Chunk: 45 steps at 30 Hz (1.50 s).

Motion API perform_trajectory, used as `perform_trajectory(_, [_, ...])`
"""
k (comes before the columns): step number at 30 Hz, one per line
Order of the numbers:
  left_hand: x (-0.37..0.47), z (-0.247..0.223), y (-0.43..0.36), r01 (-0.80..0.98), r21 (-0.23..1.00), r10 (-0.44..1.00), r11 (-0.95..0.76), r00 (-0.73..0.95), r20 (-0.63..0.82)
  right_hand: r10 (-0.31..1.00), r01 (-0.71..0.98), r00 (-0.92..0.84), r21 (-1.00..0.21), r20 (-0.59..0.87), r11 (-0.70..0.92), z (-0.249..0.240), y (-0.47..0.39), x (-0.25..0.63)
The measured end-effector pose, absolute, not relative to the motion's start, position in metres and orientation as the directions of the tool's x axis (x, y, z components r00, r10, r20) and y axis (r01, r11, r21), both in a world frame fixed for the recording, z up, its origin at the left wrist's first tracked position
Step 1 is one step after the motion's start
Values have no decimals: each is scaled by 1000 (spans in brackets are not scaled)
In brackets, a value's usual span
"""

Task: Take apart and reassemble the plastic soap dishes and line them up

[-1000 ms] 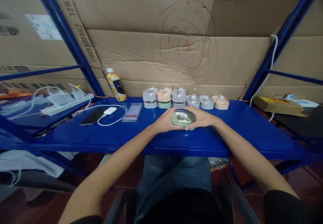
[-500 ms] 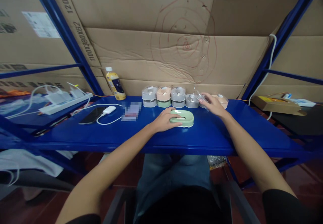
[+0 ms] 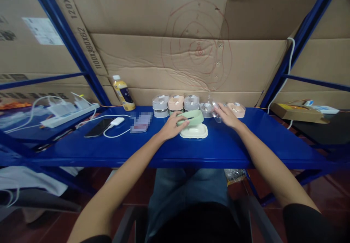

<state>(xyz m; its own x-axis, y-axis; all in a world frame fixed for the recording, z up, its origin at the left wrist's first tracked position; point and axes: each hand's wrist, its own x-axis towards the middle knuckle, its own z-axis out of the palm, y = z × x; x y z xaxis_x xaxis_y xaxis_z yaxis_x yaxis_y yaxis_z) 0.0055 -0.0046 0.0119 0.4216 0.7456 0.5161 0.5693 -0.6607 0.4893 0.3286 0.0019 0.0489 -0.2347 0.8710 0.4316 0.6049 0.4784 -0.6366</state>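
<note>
Probably light and stiff, the green shell (image 3: 198, 119) suits edge holds: my left grip (image 3: 173, 125) pinches it, right grip (image 3: 227, 116) the lid (image 3: 217, 118).

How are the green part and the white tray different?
The green part is pale green, but the white tray is creamy white. The green part is tilted in the left hand, while the white tray lies flat on the table. The green part has a slot; none shows in the white tray. Both are longish with rounded ends.
</note>
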Motion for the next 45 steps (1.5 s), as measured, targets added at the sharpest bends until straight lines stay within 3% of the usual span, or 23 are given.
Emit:
perform_trajectory(5, [15,7,-16,569,444,722,-692,545,426,868,603,-222,-637,443,480,45,6,330])
perform_trajectory(10, [20,1,-16,536,423,682,-731,586,437,848,607,-264,-604,459,516,43,6,323])
perform_trajectory(15, [22,-6,-9,501,523,723,-690,521,455,694,534,-546,-443,470,720,37,-2,301])
perform_trajectory(18, [22,-10,-5,456,600,748,-657,490,447,647,539,-637,-357,419,762,29,-7,283])
perform_trajectory(27, [24,-7,-8,495,626,792,-602,474,386,676,619,-661,-273,324,736,25,-18,268])
perform_trajectory(38, [18,-4,-4,479,599,758,-642,516,399,702,719,-667,-29,251,694,36,-37,259])
perform_trajectory(45, [15,-8,0,454,634,764,-627,515,388,726,755,-644,48,243,654,39,-43,251])
